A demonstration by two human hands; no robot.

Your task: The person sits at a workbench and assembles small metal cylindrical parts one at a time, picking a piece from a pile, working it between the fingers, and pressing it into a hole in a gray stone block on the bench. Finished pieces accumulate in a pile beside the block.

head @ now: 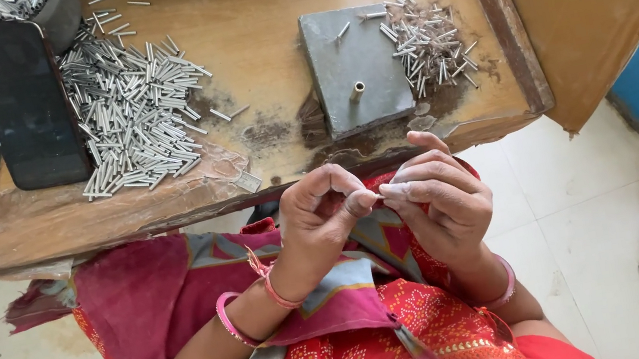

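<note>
Honestly, the hardest bit to read is right where the two hands meet. The left hand [318,219] and right hand [439,202] are pinched together fingertip to fingertip just below the front edge of the wooden workbench [254,7], and between them there's a tiny metal pin [376,196], only a sliver of it showing. Both hands are closed on it, thumb and forefinger, and the fingertips look dusty white. Can't tell how long the piece is or whether there's more than one, the fingers cover nearly all of it.

What shows looks like thin, pale, silvery metal, same sort as the loose stock on the bench.

On the bench: a big heap of silver pins [132,107] on the left, just beside a black phone [21,101] lying flat. A grey metal block [357,68] sits right of centre with a short peg standing up out of it, and a smaller scatter of pins [427,42] touches its right edge. At the top left corner a round container [58,11] of more pins is cut off by the frame, and a tray at the top edge is mostly out of view too.
</note>
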